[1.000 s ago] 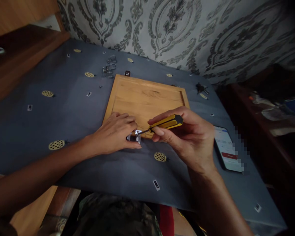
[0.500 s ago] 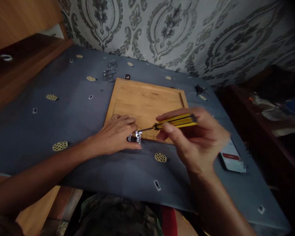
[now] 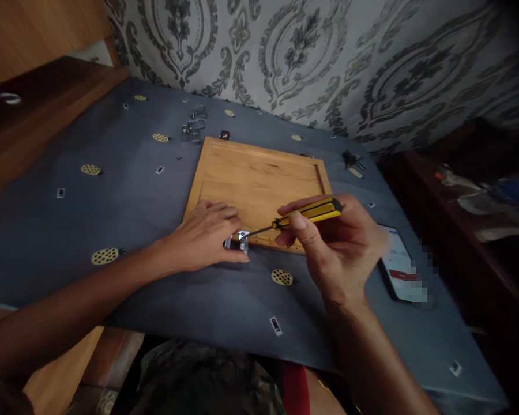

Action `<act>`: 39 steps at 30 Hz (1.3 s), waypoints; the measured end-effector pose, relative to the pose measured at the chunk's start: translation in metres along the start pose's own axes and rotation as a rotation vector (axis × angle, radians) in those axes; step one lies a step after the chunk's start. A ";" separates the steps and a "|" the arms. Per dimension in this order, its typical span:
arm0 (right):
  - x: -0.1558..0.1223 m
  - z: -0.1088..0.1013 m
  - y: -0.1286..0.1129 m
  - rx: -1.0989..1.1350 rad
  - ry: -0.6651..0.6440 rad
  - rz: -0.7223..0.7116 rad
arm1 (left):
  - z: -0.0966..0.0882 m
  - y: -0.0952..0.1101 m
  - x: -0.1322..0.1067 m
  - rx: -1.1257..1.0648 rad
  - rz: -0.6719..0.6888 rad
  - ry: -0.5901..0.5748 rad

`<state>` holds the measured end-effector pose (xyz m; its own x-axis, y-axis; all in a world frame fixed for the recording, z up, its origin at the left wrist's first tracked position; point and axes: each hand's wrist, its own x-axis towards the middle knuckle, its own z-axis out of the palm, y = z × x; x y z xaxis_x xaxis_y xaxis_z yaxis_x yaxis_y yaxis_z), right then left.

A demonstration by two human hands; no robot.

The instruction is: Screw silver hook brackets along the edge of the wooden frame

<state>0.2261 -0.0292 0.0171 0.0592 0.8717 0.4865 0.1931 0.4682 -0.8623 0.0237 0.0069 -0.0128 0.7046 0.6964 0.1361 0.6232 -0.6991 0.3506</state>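
A framed wooden panel [image 3: 259,178] lies flat on the table, with a row of small holes along its near edge. At that edge, a shiny metal hinge [image 3: 243,243] sits on the panel's near left part. My left hand [image 3: 210,233] grips the hinge and the panel edge, its thumb in front and its fingers on top. In my right hand [image 3: 337,248], fingers wrap a yellow and black screwdriver [image 3: 318,211]. The shaft slants down to the left, and its tip meets the hinge. Whether a screw sits under the tip is too small to tell.
More metal hinges [image 3: 193,129] lie at the back left of the blue-grey tablecloth [image 3: 125,230]. A small black object [image 3: 224,135] sits behind the panel. At the right are a dark clip-like object [image 3: 353,159] and a phone [image 3: 400,265]. A patterned wall [image 3: 285,52] rises behind.
My right hand has shifted slightly left and turned the screwdriver handle a little. My left hand, the hinge and the panel stay in place.
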 end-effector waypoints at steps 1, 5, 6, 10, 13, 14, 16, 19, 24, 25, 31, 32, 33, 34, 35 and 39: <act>0.000 0.000 0.001 0.000 -0.003 0.006 | 0.000 0.000 0.000 0.000 -0.006 -0.003; -0.002 0.001 0.003 -0.020 -0.013 0.038 | -0.001 0.001 0.000 -0.004 -0.023 -0.030; -0.003 0.001 0.003 -0.026 -0.012 0.041 | -0.002 0.001 0.000 -0.007 -0.025 -0.038; -0.003 0.000 0.003 -0.014 -0.022 0.034 | -0.003 0.001 0.000 -0.018 -0.023 -0.039; -0.001 -0.006 0.000 0.028 -0.113 0.056 | -0.004 0.001 0.000 -0.014 -0.021 -0.040; 0.000 -0.008 -0.001 0.044 -0.160 0.072 | -0.003 0.001 0.000 -0.011 -0.020 -0.042; 0.002 -0.012 -0.003 0.067 -0.244 0.100 | -0.003 0.001 0.000 -0.003 -0.013 -0.039; 0.005 -0.012 -0.006 0.042 -0.263 0.104 | -0.002 0.000 -0.001 0.004 0.002 -0.021; 0.008 0.000 -0.006 0.006 -0.179 0.057 | 0.000 -0.001 -0.001 0.000 0.000 -0.026; 0.008 0.001 -0.006 0.011 -0.177 0.058 | 0.000 -0.001 -0.001 0.002 0.000 -0.026; 0.006 -0.003 -0.008 -0.008 -0.245 0.064 | 0.002 -0.003 -0.002 0.011 0.010 -0.014; 0.006 -0.005 -0.008 -0.016 -0.266 0.062 | 0.002 -0.003 -0.002 0.014 0.009 -0.017; 0.006 -0.007 -0.008 -0.024 -0.279 0.062 | 0.002 -0.003 -0.002 0.018 0.007 -0.018; 0.007 -0.008 -0.007 -0.029 -0.280 0.061 | 0.002 -0.003 -0.002 0.021 0.005 -0.018; 0.007 -0.008 -0.006 -0.031 -0.273 0.060 | 0.002 -0.002 -0.001 0.022 0.004 -0.016; 0.004 -0.005 -0.002 -0.048 -0.205 0.010 | 0.000 -0.001 -0.001 0.021 0.001 -0.019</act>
<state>0.2310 -0.0272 0.0218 -0.1382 0.8899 0.4347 0.2405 0.4559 -0.8569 0.0222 0.0071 -0.0137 0.7117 0.6923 0.1190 0.6289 -0.7034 0.3312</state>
